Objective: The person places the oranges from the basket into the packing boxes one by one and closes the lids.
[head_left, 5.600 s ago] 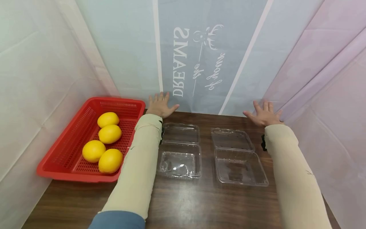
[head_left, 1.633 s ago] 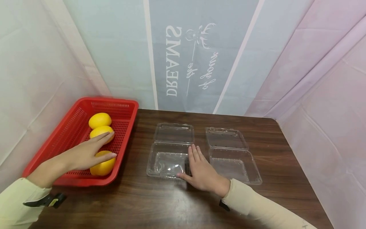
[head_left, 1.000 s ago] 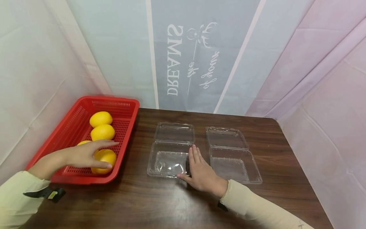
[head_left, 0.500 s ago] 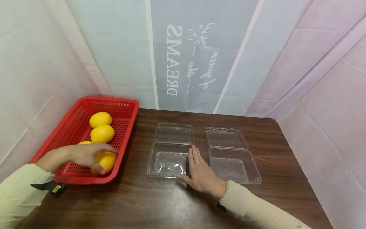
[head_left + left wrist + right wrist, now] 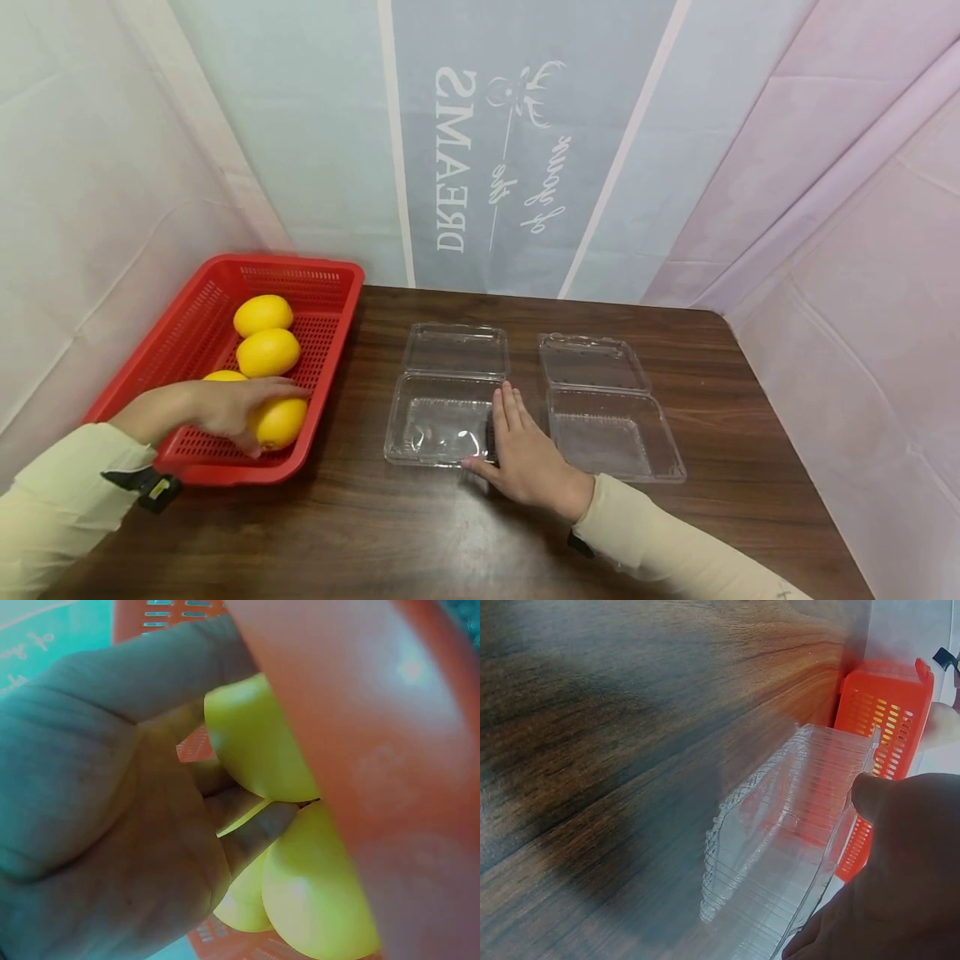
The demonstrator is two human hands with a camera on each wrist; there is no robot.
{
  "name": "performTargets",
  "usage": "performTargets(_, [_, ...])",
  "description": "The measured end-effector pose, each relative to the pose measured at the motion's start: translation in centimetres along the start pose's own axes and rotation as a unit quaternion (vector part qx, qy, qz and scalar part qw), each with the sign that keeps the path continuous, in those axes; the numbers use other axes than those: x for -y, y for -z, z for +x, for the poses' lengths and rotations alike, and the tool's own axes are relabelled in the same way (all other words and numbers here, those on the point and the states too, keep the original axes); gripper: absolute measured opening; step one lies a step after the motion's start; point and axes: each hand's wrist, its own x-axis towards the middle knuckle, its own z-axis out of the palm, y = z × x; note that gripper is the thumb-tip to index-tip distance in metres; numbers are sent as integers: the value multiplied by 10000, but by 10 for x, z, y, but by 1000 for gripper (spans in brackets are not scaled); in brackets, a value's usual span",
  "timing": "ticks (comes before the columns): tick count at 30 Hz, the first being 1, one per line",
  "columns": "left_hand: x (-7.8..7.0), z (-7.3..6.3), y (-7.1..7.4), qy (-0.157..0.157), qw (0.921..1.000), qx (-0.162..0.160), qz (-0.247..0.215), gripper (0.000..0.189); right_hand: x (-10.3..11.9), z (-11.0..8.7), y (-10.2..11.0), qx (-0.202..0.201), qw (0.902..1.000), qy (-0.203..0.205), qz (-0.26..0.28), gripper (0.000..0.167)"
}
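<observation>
Hiding most of one lemon point(image 5: 225, 376) in the head view, the left hand point(image 5: 225, 410) is curled round another lemon point(image 5: 281, 423) in the red basket point(image 5: 225, 476); two more lemons point(image 5: 267, 352) sit farther back. Right hand point(image 5: 531, 462) is straight-fingered along the left clear box point(image 5: 442, 425). Left wrist cam: basket rim point(image 5: 375, 735) kinda blocks part of the gripped lemon. Right wrist cam: hand's super dark, thumb point(image 5: 871, 796) at the box edge.

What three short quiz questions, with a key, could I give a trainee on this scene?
1. How many yellow fruits show in the red basket in the head view?
2. True or false: the right hand touches the clear container nearer the basket.
3. What does the left hand grip? a) a container lid; b) a yellow fruit; c) the right sleeve.

Key: 1. Four. 2. True. 3. b.
</observation>
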Motion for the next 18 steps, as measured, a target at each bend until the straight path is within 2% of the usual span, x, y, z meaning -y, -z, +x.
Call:
performTargets(7, [0,5,0,211,9997,49,96,100,1,1,-1,-21,10000,22,-66,103])
performTargets(13, [-1,10,-2,358,9991,-156,190,104,0,1,-1,-84,9998,63,-148,102])
performTargets(18, [-3,15,-4,326,9991,-270,11,103,1,1,-1,-111,9998,93,-163,103])
